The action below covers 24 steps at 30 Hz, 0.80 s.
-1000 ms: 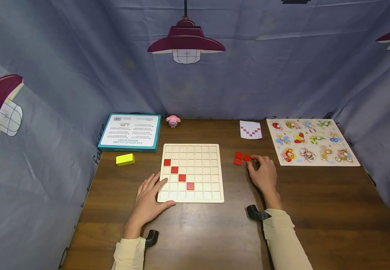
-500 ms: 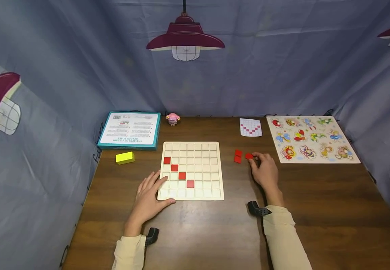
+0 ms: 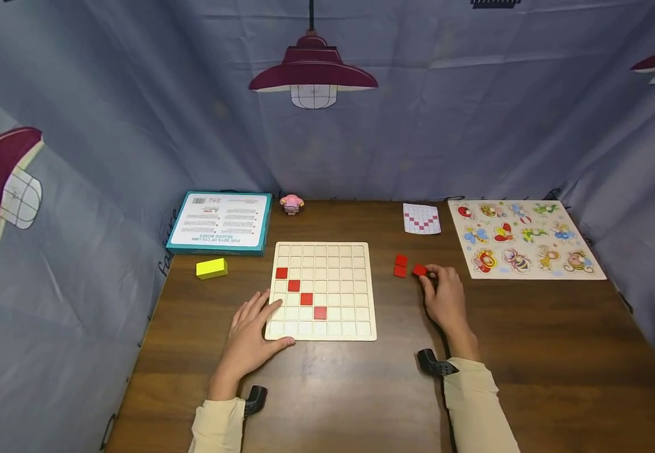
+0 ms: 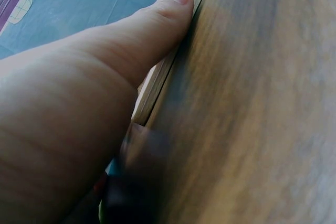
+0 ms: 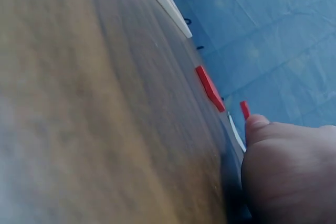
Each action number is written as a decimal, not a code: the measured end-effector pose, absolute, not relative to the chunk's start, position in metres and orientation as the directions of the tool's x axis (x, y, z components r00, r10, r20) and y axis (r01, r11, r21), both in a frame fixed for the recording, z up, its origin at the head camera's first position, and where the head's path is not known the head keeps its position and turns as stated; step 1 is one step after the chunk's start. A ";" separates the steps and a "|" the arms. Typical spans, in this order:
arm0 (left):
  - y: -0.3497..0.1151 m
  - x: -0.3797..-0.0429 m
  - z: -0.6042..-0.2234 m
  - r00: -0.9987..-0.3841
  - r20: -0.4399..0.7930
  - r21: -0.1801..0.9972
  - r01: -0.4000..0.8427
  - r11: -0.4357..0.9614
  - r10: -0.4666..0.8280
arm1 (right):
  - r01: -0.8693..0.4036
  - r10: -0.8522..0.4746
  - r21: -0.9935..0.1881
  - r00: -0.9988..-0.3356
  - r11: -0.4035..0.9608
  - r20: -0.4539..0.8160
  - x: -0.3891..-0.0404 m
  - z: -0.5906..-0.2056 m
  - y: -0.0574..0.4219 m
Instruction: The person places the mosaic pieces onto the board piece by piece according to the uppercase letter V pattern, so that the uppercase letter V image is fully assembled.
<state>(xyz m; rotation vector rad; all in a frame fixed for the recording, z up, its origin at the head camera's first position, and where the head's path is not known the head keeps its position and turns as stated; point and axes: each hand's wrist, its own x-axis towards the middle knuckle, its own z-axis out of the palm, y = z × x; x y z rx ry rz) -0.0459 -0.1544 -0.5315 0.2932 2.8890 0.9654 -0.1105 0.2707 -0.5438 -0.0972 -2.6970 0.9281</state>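
A pale wooden grid board [image 3: 338,270] lies mid-table, with several red square tiles [image 3: 306,299] set in its cells along a descending diagonal. My left hand [image 3: 250,336] rests on the board's lower left corner, fingers spread and straight; in the left wrist view the thumb [image 4: 168,11] lies against the board's edge. Between thumb and fingertips my right hand [image 3: 446,302] pinches a red tile [image 3: 419,270]; that tile [image 5: 244,109] shows above the table in the right wrist view. Two loose red tiles [image 3: 400,266] lie on the table between the board and this hand.
A paper card with a V pattern [image 3: 421,219] lies behind the loose tiles. At right is an insect picture board [image 3: 525,239]. A teal-edged box [image 3: 219,223], a yellow block [image 3: 211,268] and a pink figurine [image 3: 291,204] stand at the back left.
My right hand has drawn one red tile slightly to the right, away from the two others, and now holds it up. The left hand stays on the board.
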 end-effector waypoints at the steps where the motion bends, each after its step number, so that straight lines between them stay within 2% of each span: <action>1: -0.154 -0.046 -0.532 -0.978 -0.016 0.603 0.157 0.782 0.209 | -0.042 0.156 -0.618 -0.952 0.785 0.263 -0.109 -0.545 0.271; 7: -0.154 -0.046 -0.533 -0.977 -0.010 0.599 0.165 0.783 0.214 | -0.145 0.113 -0.628 -0.929 0.764 0.353 -0.096 -0.548 0.257; 14: -0.156 -0.045 -0.533 -0.977 -0.002 0.595 0.169 0.786 0.212 | -0.295 -0.026 -0.595 -0.908 0.748 0.418 -0.078 -0.547 0.222; 19: -0.155 -0.045 -0.534 -0.977 -0.010 0.606 0.165 0.778 0.215 | -0.372 -0.127 -0.567 -0.897 0.735 0.423 -0.075 -0.544 0.199; 24: -0.153 -0.045 -0.533 -0.976 -0.014 0.602 0.164 0.781 0.215 | -0.390 -0.207 -0.554 -0.908 0.735 0.364 -0.077 -0.539 0.178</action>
